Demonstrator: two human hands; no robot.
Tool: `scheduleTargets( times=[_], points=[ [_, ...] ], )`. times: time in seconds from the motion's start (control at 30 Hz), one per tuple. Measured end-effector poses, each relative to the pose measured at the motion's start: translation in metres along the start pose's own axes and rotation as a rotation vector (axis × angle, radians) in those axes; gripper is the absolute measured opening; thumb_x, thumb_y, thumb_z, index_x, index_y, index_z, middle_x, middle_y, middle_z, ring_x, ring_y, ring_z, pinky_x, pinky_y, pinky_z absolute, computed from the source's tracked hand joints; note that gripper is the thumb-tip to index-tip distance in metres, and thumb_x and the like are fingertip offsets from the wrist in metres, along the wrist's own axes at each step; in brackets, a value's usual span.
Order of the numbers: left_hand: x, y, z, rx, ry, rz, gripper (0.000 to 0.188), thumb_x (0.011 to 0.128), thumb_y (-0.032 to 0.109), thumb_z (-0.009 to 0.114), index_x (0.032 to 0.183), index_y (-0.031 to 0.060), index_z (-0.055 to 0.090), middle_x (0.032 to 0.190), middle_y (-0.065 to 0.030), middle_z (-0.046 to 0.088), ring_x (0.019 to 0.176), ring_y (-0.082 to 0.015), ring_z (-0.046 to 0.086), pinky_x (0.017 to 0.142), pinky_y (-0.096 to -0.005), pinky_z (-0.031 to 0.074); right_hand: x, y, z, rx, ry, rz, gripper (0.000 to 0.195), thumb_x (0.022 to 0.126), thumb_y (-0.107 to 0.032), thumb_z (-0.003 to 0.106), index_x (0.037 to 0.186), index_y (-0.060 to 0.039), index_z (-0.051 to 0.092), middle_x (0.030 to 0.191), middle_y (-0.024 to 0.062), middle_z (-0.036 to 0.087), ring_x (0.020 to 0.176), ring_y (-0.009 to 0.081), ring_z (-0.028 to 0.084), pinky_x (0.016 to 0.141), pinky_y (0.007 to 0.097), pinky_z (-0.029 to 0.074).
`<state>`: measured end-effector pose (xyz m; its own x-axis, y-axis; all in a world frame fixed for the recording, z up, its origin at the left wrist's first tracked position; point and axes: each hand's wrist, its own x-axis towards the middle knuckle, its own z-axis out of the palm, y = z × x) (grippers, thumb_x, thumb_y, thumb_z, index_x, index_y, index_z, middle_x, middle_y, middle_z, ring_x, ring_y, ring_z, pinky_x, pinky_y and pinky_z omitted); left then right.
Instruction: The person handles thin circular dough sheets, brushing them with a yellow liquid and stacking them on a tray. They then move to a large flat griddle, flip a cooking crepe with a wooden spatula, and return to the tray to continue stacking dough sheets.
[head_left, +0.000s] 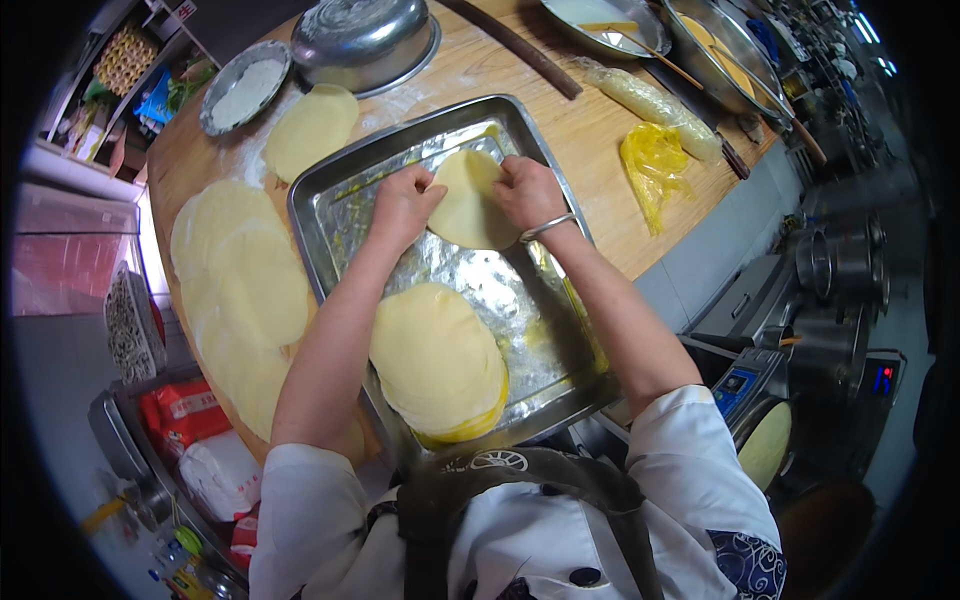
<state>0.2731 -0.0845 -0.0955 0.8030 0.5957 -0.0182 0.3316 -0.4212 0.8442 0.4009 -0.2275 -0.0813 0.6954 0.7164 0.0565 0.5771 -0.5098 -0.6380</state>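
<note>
A thin round dough sheet (469, 202) is pinched at opposite edges between my two hands over a shallow metal tray (525, 315). My left hand (405, 201) grips its left rim, and my right hand (531, 193), with a bangle at the wrist, grips its right rim. In the tray's near left part lies a stack of round dough sheets (439, 352), yellow and oily at its lower edge. The tray's bottom is smeared with yellow oil. Left of it, overlapping dough sheets (247, 277) spread over the wooden table, and another dough sheet (313, 131) lies farther back.
Behind the tray are a bowl of flour (251, 90), an upturned metal basin (364, 41) and a wooden rolling pin (517, 49). On the right lie a yellow plastic bag (654, 169), a plastic-wrapped roll (652, 101) and metal bowls (720, 56). A round griddle (765, 442) stands near my right elbow.
</note>
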Motion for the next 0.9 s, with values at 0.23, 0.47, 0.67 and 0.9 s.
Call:
scheduleTargets(
  times=[0.23, 0.47, 0.67, 0.9],
  points=[
    [-0.082, 0.060, -0.072, -0.333, -0.036, -0.234, 0.015, 0.082, 0.012, 0.057, 0.092, -0.0004, 0.055, 0.072, -0.0044, 0.062, 0.057, -0.0079, 0.056, 0.048, -0.0217, 0.045, -0.066, -0.059, -0.039, 0.738, -0.209, 0.066, 0.019, 0.076, -0.009, 0.062, 0.093, 0.0004, 0.061, 0.074, 0.0052, 0.062, 0.066, 0.0082, 0.055, 0.060, 0.0244, 0.046],
    [-0.149, 0.030, -0.082, -0.479, -0.243, -0.383, 0.016, 0.084, 0.008, 0.053, 0.098, -0.0020, 0.052, 0.073, -0.0053, 0.061, 0.057, -0.0073, 0.057, 0.046, -0.0206, 0.045, -0.120, -0.063, -0.008, 0.774, -0.438, 0.290, 0.019, 0.079, -0.009, 0.061, 0.095, 0.0001, 0.062, 0.071, 0.0031, 0.062, 0.060, 0.0067, 0.053, 0.055, 0.0233, 0.045],
    [-0.163, 0.017, -0.074, -0.300, -0.212, -0.387, 0.016, 0.082, 0.008, 0.055, 0.096, -0.0003, 0.054, 0.073, -0.0102, 0.062, 0.057, -0.0155, 0.059, 0.048, -0.0262, 0.047, -0.131, -0.065, 0.004, 0.804, -0.422, 0.353, 0.016, 0.078, -0.009, 0.061, 0.091, 0.0005, 0.062, 0.070, 0.0036, 0.061, 0.062, 0.0069, 0.053, 0.057, 0.0245, 0.045],
    [-0.164, 0.010, -0.059, 0.351, -0.048, 0.035, 0.017, 0.074, 0.007, 0.060, 0.087, -0.0008, 0.053, 0.071, -0.0252, 0.057, 0.069, -0.0402, 0.057, 0.062, -0.0441, 0.046, -0.129, -0.046, 0.032, 0.474, -0.325, 0.129, 0.014, 0.075, -0.011, 0.060, 0.085, -0.0009, 0.059, 0.066, 0.0132, 0.060, 0.058, 0.0184, 0.056, 0.057, 0.0317, 0.045]
  ],
)
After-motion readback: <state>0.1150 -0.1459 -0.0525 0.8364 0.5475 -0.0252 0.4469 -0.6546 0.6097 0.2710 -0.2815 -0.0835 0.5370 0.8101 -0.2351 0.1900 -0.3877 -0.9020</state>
